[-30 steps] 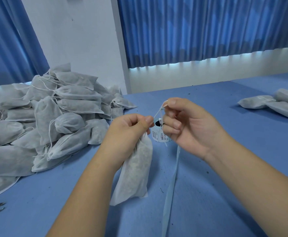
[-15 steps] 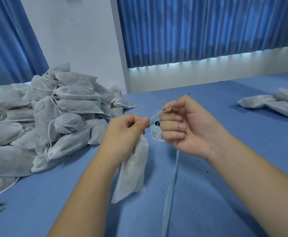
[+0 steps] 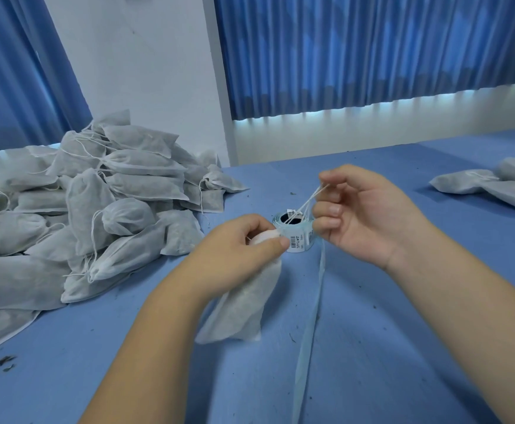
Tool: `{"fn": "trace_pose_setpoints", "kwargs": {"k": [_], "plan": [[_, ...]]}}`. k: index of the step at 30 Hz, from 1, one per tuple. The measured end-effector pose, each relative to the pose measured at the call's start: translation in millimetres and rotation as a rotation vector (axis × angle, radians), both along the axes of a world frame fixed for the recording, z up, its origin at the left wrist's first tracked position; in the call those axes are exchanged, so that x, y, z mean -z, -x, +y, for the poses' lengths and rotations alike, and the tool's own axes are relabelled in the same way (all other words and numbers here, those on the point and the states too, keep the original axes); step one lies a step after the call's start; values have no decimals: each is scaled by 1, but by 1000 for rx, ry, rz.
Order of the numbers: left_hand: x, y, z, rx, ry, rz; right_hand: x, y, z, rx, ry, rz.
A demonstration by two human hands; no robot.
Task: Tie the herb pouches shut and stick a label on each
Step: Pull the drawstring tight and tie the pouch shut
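Your right hand (image 3: pixel 363 215) has drawn up and away from your left hand (image 3: pixel 244 249) over the last second. The two were almost knuckle to knuckle then; now a clear gap has opened between them. The white drawstring (image 3: pixel 309 198) runs taut across that gap, pinched between your right thumb and forefinger with the other fingers curled in beneath. Your left hand stays clenched round the gathered neck of the herb pouch (image 3: pixel 244 304), which hangs from your fist in front of you with its lower corner down at the blue table (image 3: pixel 403 332); whether it rests there I cannot tell.

With the hands apart, the label roll (image 3: pixel 296 237) shows between them, its empty backing strip (image 3: pixel 311 316) trailing towards you.

That pull looks like the cinching stroke: the mouth appears closed, but no knot is visible yet, so the tie is probably not finished and the label comes after. The big pile of pouches (image 3: pixel 97 209) on your left is well apart from the small group of pouches (image 3: pixel 494 185) at far right, so most of the job seems to remain.
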State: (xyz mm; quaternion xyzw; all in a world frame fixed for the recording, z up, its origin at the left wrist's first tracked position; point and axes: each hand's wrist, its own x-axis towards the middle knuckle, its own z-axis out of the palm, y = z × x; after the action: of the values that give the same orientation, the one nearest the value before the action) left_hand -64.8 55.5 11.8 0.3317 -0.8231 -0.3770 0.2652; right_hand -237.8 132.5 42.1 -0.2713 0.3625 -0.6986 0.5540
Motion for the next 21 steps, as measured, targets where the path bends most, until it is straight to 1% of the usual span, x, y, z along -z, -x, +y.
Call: {"fn": "trace_pose_setpoints", "kwargs": {"k": [4, 6, 8, 10, 13, 15, 16, 17, 20, 21], "plan": [[-1, -6, 0, 42, -139, -137, 0, 7, -1, 109, -27, -35], [-2, -9, 1, 79, -204, -204, 1, 8, -1, 172, -11, -9], [-2, -9, 1, 86, -217, -224, 2, 6, -1, 238, 26, 88], [-1, -6, -1, 27, -166, -210, 4, 1, 0, 293, 75, 213], [3, -1, -5, -129, -84, -89, 4, -8, 2, 339, 167, 411], [6, 2, -8, -179, -85, 19, 6, -14, 3, 352, 235, 572], [6, 4, -8, -182, -107, 72, 7, -18, 3, 354, 268, 682], [6, 5, -8, -180, -137, 122, 10, -22, 3, 353, 302, 815], [3, 8, -5, -197, -241, 253, 19, -29, 4, 347, 371, 1320], [3, 9, -6, -211, -273, 291, 22, -30, 4, 341, 386, 1461]]}}
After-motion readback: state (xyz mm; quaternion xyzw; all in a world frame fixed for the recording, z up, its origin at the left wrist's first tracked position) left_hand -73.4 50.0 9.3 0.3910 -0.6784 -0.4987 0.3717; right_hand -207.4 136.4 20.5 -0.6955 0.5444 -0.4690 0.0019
